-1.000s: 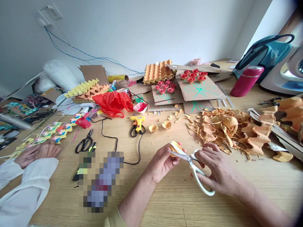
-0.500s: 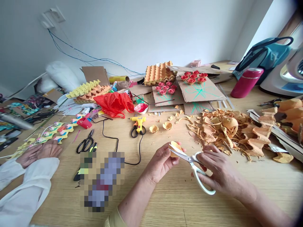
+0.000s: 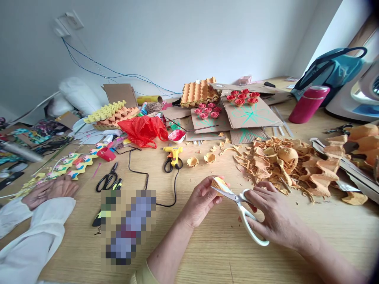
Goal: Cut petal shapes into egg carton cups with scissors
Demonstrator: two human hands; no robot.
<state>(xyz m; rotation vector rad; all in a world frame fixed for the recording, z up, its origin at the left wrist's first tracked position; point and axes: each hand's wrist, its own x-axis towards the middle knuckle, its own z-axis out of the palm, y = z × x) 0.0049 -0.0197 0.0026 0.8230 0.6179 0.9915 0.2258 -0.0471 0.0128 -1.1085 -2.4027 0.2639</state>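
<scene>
At the far left of our table, another person's pale-sleeved hands (image 3: 55, 191) rest together beside a yellow painted egg-carton strip (image 3: 78, 163). Further right, a yellow glue gun (image 3: 172, 154) lies beyond our forearms, next to two small orange molded-pulp cups (image 3: 192, 161). Our left hand (image 3: 204, 200) grips a cut, cupped piece of orange molded pulp (image 3: 219, 185) between thumb and fingers; the piece sits at its fingertips, between our two hands. Our right hand (image 3: 266, 211) is closed around white-handled metal scissors (image 3: 246, 217), whose parted blades touch the piece. Beyond our right hand spreads a heap of orange pulp scraps (image 3: 266, 161).
</scene>
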